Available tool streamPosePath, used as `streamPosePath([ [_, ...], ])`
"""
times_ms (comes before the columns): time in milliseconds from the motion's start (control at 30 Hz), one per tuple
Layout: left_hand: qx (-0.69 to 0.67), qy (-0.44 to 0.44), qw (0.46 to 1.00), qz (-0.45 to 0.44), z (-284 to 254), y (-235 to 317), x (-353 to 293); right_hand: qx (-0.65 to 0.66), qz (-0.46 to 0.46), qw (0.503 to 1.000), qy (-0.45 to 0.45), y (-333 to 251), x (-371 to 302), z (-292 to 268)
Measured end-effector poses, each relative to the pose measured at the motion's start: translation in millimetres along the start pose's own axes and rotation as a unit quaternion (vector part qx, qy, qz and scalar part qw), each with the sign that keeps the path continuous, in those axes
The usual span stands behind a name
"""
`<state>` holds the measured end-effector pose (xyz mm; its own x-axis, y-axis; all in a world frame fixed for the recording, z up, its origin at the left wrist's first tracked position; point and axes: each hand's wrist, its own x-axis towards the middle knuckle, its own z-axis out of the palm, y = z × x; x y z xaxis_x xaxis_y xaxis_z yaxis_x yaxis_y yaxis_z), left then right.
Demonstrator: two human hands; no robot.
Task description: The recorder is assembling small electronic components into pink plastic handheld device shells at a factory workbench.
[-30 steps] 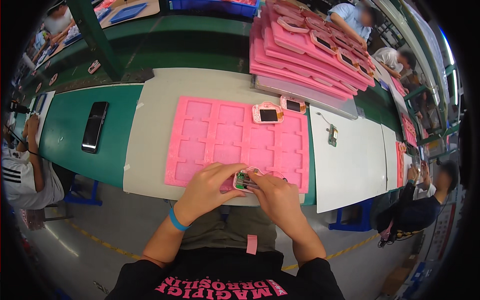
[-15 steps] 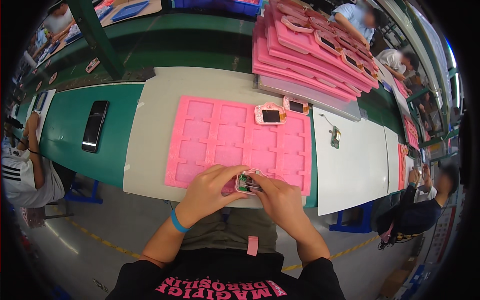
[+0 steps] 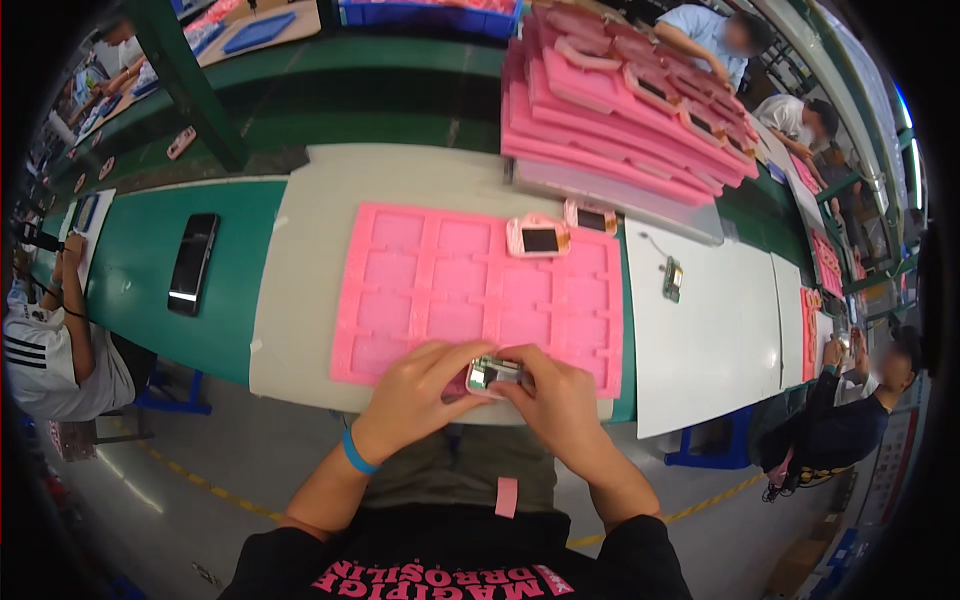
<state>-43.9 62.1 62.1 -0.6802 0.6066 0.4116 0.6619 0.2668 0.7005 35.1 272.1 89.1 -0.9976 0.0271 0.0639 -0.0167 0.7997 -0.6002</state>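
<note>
Both of my hands are closed on a small pink device casing (image 3: 483, 375) with a green circuit board inside it. My left hand (image 3: 418, 388) grips its left side between thumb and fingers. My right hand (image 3: 556, 396) holds the right side, with its thumb at the lower edge and fingers over the top. The casing is just above the near edge of a pink foam tray (image 3: 458, 273) with several square recesses. Two pink casings with dark screens, one nearer (image 3: 540, 240) and one farther (image 3: 592, 218), lie at the tray's far right corner.
Pink trays carrying casings (image 3: 620, 110) are stacked at the far right on a clear box (image 3: 620, 200). A loose circuit board with a wire (image 3: 673, 279) lies on the white sheet (image 3: 705, 345). A black phone (image 3: 194, 264) rests on the green mat at left. Other people sit on both sides.
The casing has tilted in my hands, so the board's green edge and a silver patch now show. My right fingers have shifted toward its right side. The view has moved slightly.
</note>
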Motion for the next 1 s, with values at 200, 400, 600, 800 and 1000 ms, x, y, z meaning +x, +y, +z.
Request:
streamPosePath([
  [200, -0.249, -0.014, 0.949, -0.193, -22.6, 7.7, 5.5, 0.126, 0.134, 0.969, 0.167, 35.3, -23.4, -37.1],
  [400, -0.081, 0.079, 0.983, -0.145, -95.1, -57.4, 120.3, 0.0, 0.131, 0.977, 0.166, 60.6, -38.7, -32.1],
  [600, 0.142, 0.109, 0.981, -0.079, -103.6, -197.3, 180.4, 0.055, 0.12, 0.975, 0.18, 68.2, -44.6, -48.6],
  [800, 0.111, -0.117, 0.986, 0.051, -28.7, -46.3, 170.6, 0.006, 0.235, 0.956, 0.177, 97.5, -36.3, -90.5],
  [1000, 0.228, -0.121, 0.961, 0.099, 19.0, -33.9, 164.5, -0.117, 0.274, 0.93, 0.217, 151.9, -6.0, -109.9],
])
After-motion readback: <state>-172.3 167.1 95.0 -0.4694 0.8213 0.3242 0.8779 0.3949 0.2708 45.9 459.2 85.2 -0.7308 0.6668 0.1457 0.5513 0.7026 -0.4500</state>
